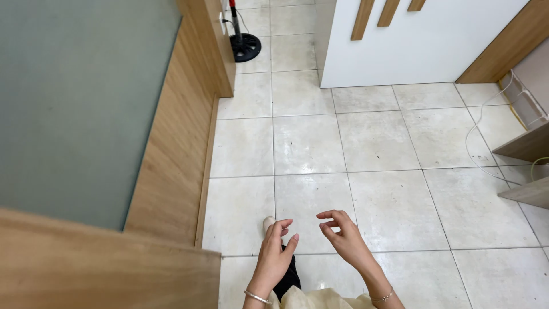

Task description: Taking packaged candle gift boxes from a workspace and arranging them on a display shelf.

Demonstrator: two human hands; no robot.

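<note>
Nearest the head camera, a wooden ledge [103, 269] crosses the lower left corner, with a grey-green panel [74, 103] framed in wood above it. Just past it both hands hover over the tiled floor [389, 189], holding nothing. The left hand [274, 254] has its fingers loosely curled and apart, thumb raised; the right hand [342, 234] curls its fingers inward, also spread, pinching nothing. Each wrist wears a thin bracelet. A pale shoe tip [267, 223] shows on the floor beneath the left hand, close to the wooden frame.

Judged from this, the main risks lie underfoot and to the side. A white cable [477, 146] loops across the tiles near the right edge of the floor, beside wooden shelf boards [529, 146]; a foot could snag it. The wooden frame's corner stands close to the left hand and could be knocked. Farther off, a black round stand base [245, 47] with a red pole sits at the far edge, by a white cabinet [423, 51].
</note>
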